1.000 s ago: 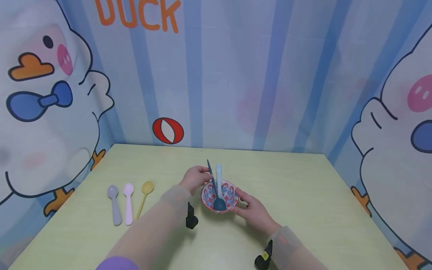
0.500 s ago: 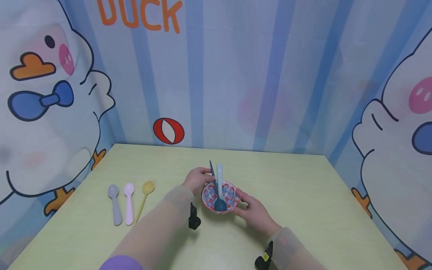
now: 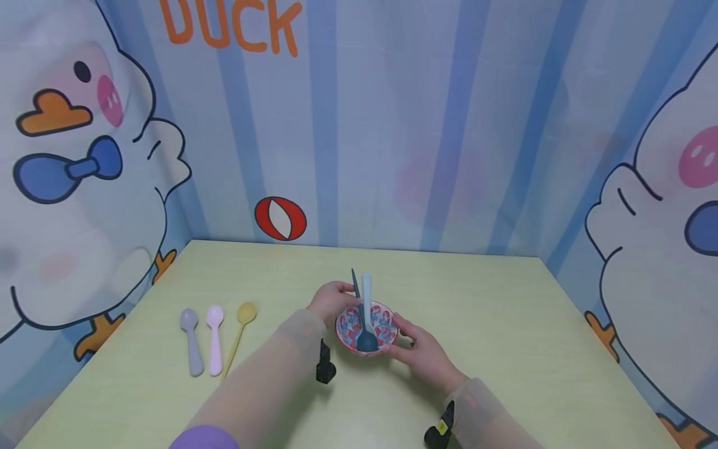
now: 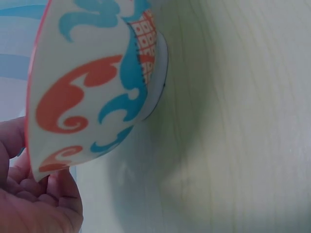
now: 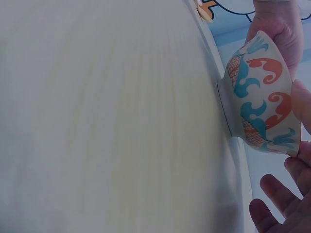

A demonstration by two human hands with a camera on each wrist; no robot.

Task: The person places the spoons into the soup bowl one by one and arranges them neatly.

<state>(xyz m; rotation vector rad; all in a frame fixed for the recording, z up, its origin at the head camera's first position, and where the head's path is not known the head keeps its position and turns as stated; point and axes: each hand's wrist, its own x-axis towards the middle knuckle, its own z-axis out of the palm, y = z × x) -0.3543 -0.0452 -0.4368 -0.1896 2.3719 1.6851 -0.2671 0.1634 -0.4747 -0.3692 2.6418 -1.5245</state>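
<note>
A small red-rimmed bowl, patterned in red and blue, stands on the table in the head view. Inside it a dark blue spoon leans with its handle up against the far rim. Next to that spoon is a pale blue-white spoon, its lower end partly covered by the dark one. My left hand pinches the dark spoon's handle just above the rim. With thumb and fingers, my right hand holds the bowl's right side. Both wrist views show the patterned outside of the bowl.
To the left lie a grey-purple spoon, a pink spoon and a yellow spoon, the last partly behind my left forearm. A light wooden table meets a duck-printed curtain at its back edge.
My left hand has shifted slightly right, bringing the dark spoon's handle closer to the pale spoon. The right hand keeps its hold, and the bowl stays almost in place.
</note>
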